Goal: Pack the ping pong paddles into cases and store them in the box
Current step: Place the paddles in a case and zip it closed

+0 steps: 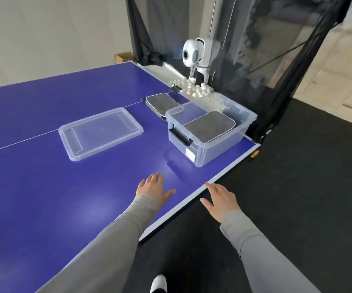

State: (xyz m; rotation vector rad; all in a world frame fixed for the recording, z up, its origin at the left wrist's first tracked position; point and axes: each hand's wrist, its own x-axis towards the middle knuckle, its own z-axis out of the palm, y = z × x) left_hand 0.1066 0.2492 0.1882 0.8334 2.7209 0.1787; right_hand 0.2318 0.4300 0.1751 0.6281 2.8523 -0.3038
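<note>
Two flat empty hands, left hand, right hand, near lid, box, ball machine.

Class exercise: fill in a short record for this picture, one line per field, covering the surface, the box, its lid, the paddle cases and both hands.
surface: blue ping pong table
box: clear plastic box, open, near the table's right edge
lid: clear lid, flat on the table, left of the box
case in box: grey case
case outside: second grey case, on the table behind the box
left hand: left hand, open, holding nothing
right hand: right hand, open, holding nothing, at the table edge
</note>
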